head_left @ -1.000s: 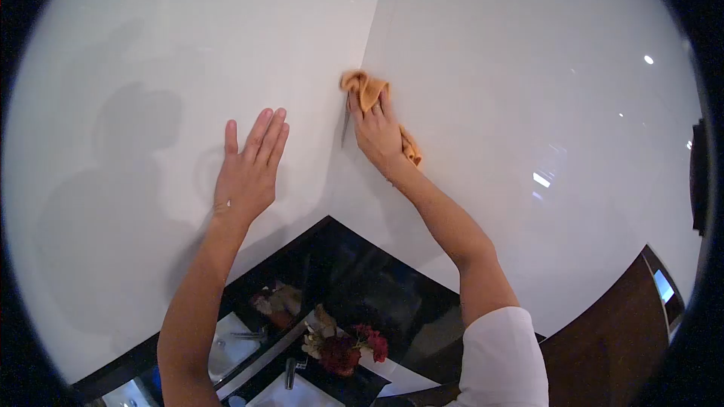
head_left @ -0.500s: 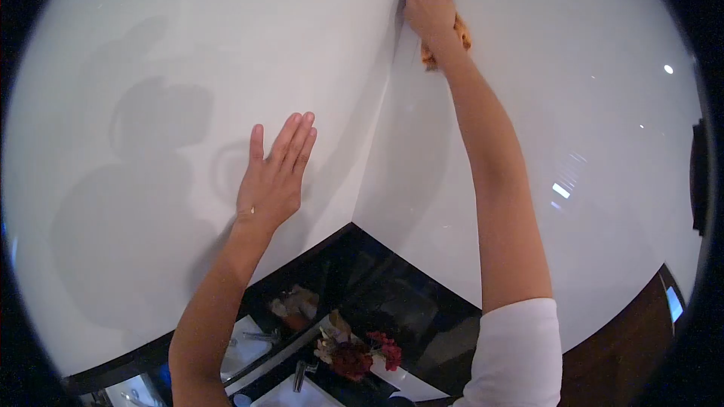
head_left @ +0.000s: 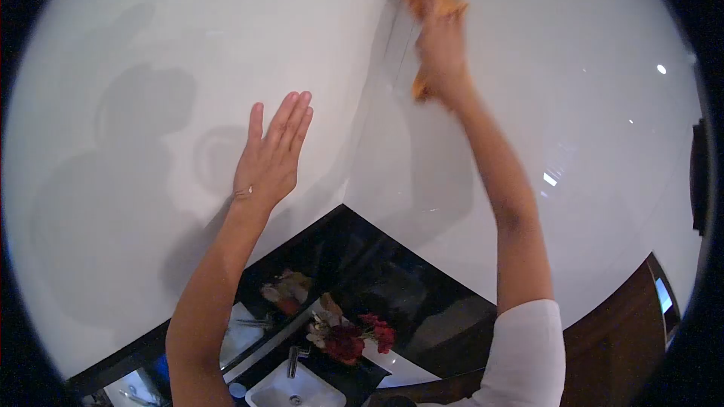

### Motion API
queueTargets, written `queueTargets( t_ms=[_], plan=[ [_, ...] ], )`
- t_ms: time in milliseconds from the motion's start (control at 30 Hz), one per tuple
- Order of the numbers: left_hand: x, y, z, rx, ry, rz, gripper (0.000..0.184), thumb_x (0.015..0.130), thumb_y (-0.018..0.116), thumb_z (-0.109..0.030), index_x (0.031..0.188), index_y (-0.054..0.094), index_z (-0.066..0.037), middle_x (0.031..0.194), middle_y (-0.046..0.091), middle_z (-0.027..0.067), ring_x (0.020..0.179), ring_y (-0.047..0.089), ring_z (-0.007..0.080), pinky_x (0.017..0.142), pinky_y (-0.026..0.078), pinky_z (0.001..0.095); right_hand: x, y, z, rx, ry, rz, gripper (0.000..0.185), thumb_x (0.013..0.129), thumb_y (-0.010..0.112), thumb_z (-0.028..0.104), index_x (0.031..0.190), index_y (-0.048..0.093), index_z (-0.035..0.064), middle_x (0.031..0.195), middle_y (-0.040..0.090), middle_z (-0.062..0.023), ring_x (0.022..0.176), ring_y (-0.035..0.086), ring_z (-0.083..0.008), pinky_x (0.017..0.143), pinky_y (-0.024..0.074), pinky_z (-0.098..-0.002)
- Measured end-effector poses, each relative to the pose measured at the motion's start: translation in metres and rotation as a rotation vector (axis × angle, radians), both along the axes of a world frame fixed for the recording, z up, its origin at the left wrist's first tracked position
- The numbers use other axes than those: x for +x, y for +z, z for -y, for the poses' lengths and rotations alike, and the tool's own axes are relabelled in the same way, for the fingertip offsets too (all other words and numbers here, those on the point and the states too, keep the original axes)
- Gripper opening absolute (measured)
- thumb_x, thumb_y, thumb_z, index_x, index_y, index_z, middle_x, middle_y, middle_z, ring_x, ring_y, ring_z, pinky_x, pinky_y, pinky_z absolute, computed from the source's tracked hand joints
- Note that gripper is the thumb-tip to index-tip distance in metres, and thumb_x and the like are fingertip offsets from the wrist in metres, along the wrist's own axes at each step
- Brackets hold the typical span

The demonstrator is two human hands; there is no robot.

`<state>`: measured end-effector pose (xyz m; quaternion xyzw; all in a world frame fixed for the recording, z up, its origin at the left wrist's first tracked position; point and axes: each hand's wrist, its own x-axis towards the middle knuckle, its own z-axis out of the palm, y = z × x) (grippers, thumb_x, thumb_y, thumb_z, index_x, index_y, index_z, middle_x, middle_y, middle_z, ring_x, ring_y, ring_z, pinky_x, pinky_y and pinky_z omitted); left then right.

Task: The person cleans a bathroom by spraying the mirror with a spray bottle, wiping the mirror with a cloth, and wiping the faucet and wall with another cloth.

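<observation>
Head view: watching from afar, I see an orange cloth (head_left: 445,1), blurred, at the glossy white wall (head_left: 588,211) just right of the wall corner (head_left: 345,192), near the corner's upper stretch. My right hand (head_left: 443,49), also blurred, grasps the cloth. Left of the corner, my left hand (head_left: 268,158) is released, fingers straight and pointing up; I cannot tell whether it touches the wall there. Below the corner are a dark glossy panel (head_left: 377,256), red and pale flowers (head_left: 347,345), a faucet (head_left: 293,362) and a white sink (head_left: 324,396).
</observation>
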<state>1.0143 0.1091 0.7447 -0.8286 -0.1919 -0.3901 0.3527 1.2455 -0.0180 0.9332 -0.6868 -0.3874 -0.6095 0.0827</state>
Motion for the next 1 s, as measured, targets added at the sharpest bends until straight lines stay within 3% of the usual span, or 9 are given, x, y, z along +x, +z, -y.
queueTargets(
  t_ms=[33,100,200,400,500,567,733,867,1000],
  plan=[
    [0.001,0.0,0.0,0.028,0.02,0.017,0.063,0.081,0.047,-0.017,0.141,0.029,-0.01,0.153,0.011,0.0036,0.14,0.009,0.0193,0.109,0.01,0.0551,-0.002,0.04,-0.002,0.071,0.15,-0.074,0.064,0.082,0.049,0.007,0.139,0.02,-0.0037,0.135,0.037,-0.0272,0.127,0.033,-0.0402,0.11,0.016,-0.0513],
    [0.002,-0.001,0.0,0.051,0.044,0.025,0.062,0.081,0.046,-0.018,0.141,0.03,-0.01,0.153,0.011,0.0035,0.14,0.009,0.0195,0.109,0.01,0.0551,0.014,0.091,-0.027,0.333,0.681,0.151,0.046,0.084,0.043,0.006,0.13,0.041,0.0052,0.106,0.057,-0.0204,0.103,0.051,-0.0306,0.089,0.0411,-0.041],
    [0.003,0.0,0.0,0.043,0.037,0.009,0.061,0.082,0.045,-0.019,0.141,0.03,-0.01,0.152,0.012,0.0031,0.14,0.01,0.0198,0.109,0.008,0.0558,-0.003,0.044,-0.069,0.409,0.788,0.038,0.046,0.087,0.041,0.005,0.132,0.037,0.0016,0.117,0.05,-0.0224,0.112,0.045,-0.0337,0.095,0.035,-0.0409],
    [0.006,-0.002,-0.005,0.049,0.048,0.002,0.061,0.083,0.045,-0.02,0.141,0.029,-0.01,0.152,0.013,0.0029,0.14,0.01,0.0198,0.109,0.006,0.0568,-0.031,-0.177,-0.104,0.537,0.964,-0.517,0.045,0.095,0.031,0.008,0.137,0.026,-0.0056,0.145,0.024,-0.023,0.137,0.019,-0.0341,0.112,0.0137,-0.039],
    [0.008,0.0,-0.006,-0.02,-0.016,0.015,0.062,0.083,0.045,-0.02,0.141,0.028,-0.009,0.152,0.013,0.0032,0.14,0.009,0.0201,0.109,0.006,0.0569,-0.005,-0.359,-0.107,0.416,0.696,-0.596,0.041,0.095,0.03,0.007,0.133,0.031,-0.0086,0.139,0.031,-0.0279,0.131,0.028,-0.0383,0.109,0.0199,-0.0401],
    [0.009,-0.002,-0.005,-0.02,0.023,-0.016,0.062,0.083,0.045,-0.02,0.141,0.028,-0.009,0.152,0.013,0.0033,0.141,0.009,0.0204,0.109,0.008,0.0573,-0.038,-0.381,-0.101,0.54,0.71,-0.885,0.037,0.096,0.03,0.01,0.128,0.037,-0.0071,0.132,0.04,-0.0272,0.125,0.037,-0.0386,0.104,0.0291,-0.0396],
    [-0.031,-0.005,-0.003,0.028,-0.305,-0.117,0.056,0.076,0.052,-0.013,0.132,0.043,-0.011,0.149,0.025,0.0053,0.139,0.018,0.0244,0.109,0.009,0.0574,-0.049,-0.28,-0.081,0.437,0.965,-0.87,0.042,0.097,0.035,0.023,0.127,0.038,-0.0058,0.13,0.04,-0.0263,0.123,0.036,-0.0393,0.105,0.0261,-0.0443],
    [-0.149,-0.008,-0.004,0.072,-0.061,0.132,0.057,0.077,0.05,-0.013,0.134,0.044,-0.017,0.148,0.027,0.0046,0.138,0.021,0.0249,0.108,0.004,0.0592,-0.044,-0.131,-0.088,0.503,0.964,-0.589,0.043,0.096,0.037,0.026,0.132,0.041,0.0036,0.136,0.038,-0.0201,0.13,0.028,-0.0397,0.108,0.0213,-0.0447],
    [-0.211,-0.003,-0.019,0.076,0.163,0.118,0.062,0.078,0.05,-0.019,0.138,0.037,-0.021,0.149,0.024,0.0063,0.138,0.019,0.0283,0.107,0.002,0.0619,-0.116,-0.113,-0.105,0.536,1.044,-0.409,0.045,0.092,0.042,0.026,0.131,0.043,0.0051,0.132,0.042,-0.0207,0.13,0.027,-0.0406,0.107,0.0182,-0.0516]
  ],
)
